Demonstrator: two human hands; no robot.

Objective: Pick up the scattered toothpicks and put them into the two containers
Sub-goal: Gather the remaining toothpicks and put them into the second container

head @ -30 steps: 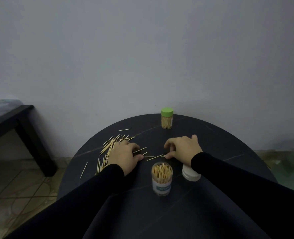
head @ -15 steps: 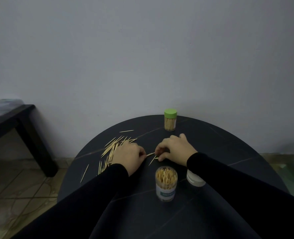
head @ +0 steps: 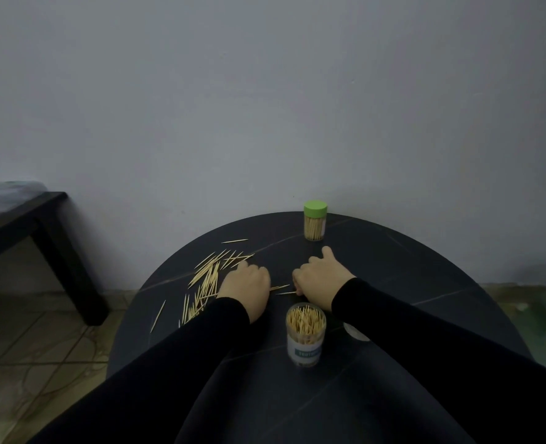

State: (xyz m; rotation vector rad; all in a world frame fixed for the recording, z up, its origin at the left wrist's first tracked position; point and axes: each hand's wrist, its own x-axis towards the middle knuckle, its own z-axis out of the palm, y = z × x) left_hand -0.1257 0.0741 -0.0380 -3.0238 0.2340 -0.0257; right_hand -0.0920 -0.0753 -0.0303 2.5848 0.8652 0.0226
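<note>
Head view: a round black table (head: 393, 283) stands against a grey wall (head: 265, 91). Most of the loose toothpicks (head: 207, 277) lie in a messy pile at about 10 o'clock on the table top. One stray stick lies by the edge at 9 o'clock, and one more at 11 o'clock.

The left hand (head: 247, 285) rests on the table just beside the pile, with its fingers curled under. I cannot tell if it holds any sticks. The right hand (head: 321, 282) is near the middle, also curled, with its thumb sticking up. Its fingertips are right at the end of two toothpicks (head: 283, 290) that lie between the hands. I cannot tell if it pinches them.

An open jar (head: 305, 334) full of toothpicks stands at 6 o'clock, close to the right wrist. A white lid (head: 355, 333) lies just beside it, half hidden by the black sleeve. A jar with a green cap (head: 315, 221) stands at 12 o'clock by the wall.

A dark side table (head: 44, 225) stands off at 9 o'clock on the tiled floor (head: 25, 347).
</note>
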